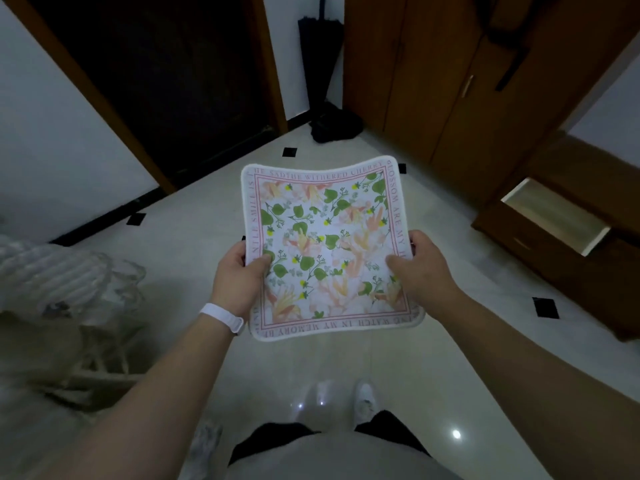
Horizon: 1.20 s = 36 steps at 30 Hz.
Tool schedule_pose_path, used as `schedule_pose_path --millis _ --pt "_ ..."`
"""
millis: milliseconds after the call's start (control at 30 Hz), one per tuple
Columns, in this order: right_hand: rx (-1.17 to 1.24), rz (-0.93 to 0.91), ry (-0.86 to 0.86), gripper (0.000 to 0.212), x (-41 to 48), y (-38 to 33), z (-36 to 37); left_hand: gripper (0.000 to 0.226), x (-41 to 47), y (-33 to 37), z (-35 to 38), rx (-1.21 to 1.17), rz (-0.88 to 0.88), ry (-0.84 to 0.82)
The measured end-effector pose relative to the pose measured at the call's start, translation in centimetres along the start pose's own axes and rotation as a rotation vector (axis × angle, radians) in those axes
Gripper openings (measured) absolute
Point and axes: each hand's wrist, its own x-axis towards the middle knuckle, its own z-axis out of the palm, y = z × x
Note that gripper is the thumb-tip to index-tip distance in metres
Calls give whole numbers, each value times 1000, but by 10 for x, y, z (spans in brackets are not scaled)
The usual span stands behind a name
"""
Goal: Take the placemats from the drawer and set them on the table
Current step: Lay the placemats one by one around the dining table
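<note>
A square placemat [325, 233] with a floral print of green leaves and pink flowers and a lettered border is held flat in front of me, above the floor. My left hand [239, 275] grips its left edge, thumb on top. On the opposite edge my right hand [420, 268] grips the same way. A white band sits on my left wrist. An open drawer [554, 216] with a pale inside shows in the low wooden cabinet at the right. No table is in view.
Tall wooden cupboards [433, 74] stand at the back right. A dark doorway [166, 74] is at the back left, and a black umbrella [320, 57] leans in the corner. A clear plastic bag [69, 282] with pale items lies at the left. The floor [485, 375] is glossy tile.
</note>
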Motion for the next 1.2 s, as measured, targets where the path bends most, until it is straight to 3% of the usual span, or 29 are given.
schedule_pose_path --millis 233,533,833,1200 --pt "-10 -101 -130 17 76 -51 14 20 49 33 -11 -61 -1 141" --pt "-103 -209 -279 16 158 -125 109 21 131 27 -78 -252 -57 305" --pt "-224 -279 -302 17 237 -232 232 20 265 47 -175 -337 -72 334" --pt "-134 -303 -346 22 291 -321 330 21 352 80 -265 -490 -92 348"
